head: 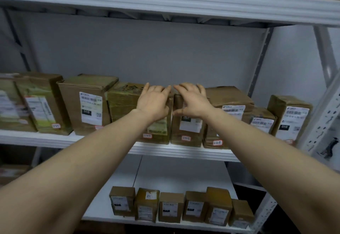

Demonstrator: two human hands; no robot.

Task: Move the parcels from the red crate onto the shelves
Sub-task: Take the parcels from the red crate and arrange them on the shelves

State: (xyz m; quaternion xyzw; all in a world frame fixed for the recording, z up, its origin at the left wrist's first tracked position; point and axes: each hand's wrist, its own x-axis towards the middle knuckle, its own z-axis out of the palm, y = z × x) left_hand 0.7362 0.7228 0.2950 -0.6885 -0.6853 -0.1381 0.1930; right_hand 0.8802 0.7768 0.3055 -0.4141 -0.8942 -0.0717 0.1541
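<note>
Both hands are open: the left hand rests on the taped parcel, the right hand on the narrow parcel, side by side on the middle shelf. It is best to push both back evenly, labels facing front.

just bare arms tbh: left forearm from 8 o'clock, right forearm from 4 o'clock, left hand and right hand bare too
</note>
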